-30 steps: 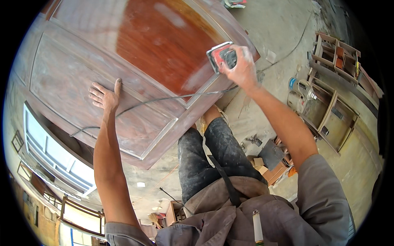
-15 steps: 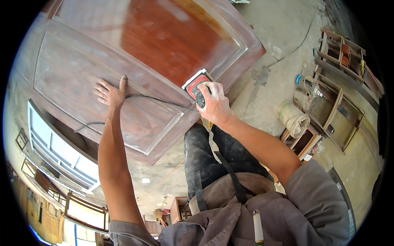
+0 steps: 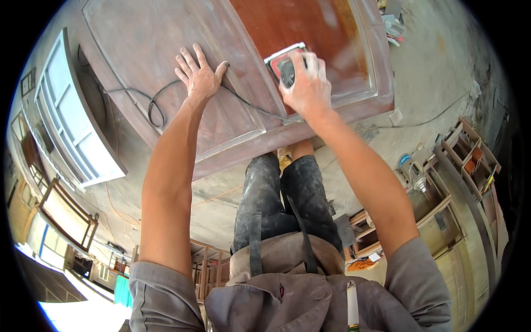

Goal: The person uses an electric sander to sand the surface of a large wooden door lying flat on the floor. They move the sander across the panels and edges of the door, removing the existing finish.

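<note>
My right hand point(image 3: 311, 86) wraps round the black grip of a hand-sized power sander point(image 3: 287, 72), whose red body and pale front edge show past my fingers. The sander rests at the left border of a glossy red-brown panel point(image 3: 310, 27) on a large panelled wooden door point(image 3: 221, 127). Whitish dust coats my right fingers. To the left, my left hand point(image 3: 202, 78) lies flat with fingers spread on the duller, dust-filmed part of the door. A black cord point(image 3: 156, 110) runs across the wood, passing beneath that hand, and loops beside my forearm.
A pale blue-white framed piece point(image 3: 74, 110) stands at left. On the right are wooden frames and shelves point(image 3: 470, 160) and a clear bottle with a blue band point(image 3: 410, 166). Another cable point(image 3: 437, 119) crosses the concrete floor. Small items lie beyond the door's far right edge.
The sander in my right hand has shifted away from the panel's near corner, farther up its left border. My view has turned, and the cord now forms a loop. My left hand stays spread.
</note>
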Demonstrator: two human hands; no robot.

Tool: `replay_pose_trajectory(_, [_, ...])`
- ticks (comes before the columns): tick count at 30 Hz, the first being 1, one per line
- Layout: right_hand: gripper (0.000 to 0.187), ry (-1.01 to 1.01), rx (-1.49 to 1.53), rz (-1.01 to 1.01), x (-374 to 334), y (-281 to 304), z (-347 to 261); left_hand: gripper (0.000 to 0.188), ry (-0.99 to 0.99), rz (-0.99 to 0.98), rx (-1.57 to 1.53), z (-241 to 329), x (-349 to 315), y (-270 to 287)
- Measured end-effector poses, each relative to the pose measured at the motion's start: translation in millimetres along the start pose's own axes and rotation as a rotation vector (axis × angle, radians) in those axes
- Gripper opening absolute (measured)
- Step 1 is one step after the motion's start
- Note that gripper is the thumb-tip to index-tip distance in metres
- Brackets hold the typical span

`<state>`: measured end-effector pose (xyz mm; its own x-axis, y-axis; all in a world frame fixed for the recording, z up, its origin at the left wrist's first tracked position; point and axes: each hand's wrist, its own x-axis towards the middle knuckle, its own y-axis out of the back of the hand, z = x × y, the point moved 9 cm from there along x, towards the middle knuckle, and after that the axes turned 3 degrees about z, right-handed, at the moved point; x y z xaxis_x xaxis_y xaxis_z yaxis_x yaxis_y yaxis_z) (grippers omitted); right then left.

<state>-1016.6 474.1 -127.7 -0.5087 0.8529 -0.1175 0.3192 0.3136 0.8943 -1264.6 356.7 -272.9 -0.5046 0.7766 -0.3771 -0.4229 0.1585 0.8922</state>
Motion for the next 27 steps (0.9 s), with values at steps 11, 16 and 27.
replay_pose_trajectory(11, [0.073,-0.007,0.024,-0.111,-121.6,-17.8,9.1,0.111,-0.008,-0.007,0.059,3.8,-8.0,4.3])
replay_pose_trajectory(16, [0.062,-0.073,-0.067,0.062,-108.7,22.2,75.9,0.114,-0.010,0.021,0.054,-4.7,-4.8,-1.5])
replay_pose_trajectory(27, [0.062,-0.242,-0.042,0.222,-59.6,82.2,192.7,0.116,-0.009,-0.015,0.015,-2.3,0.8,-8.2])
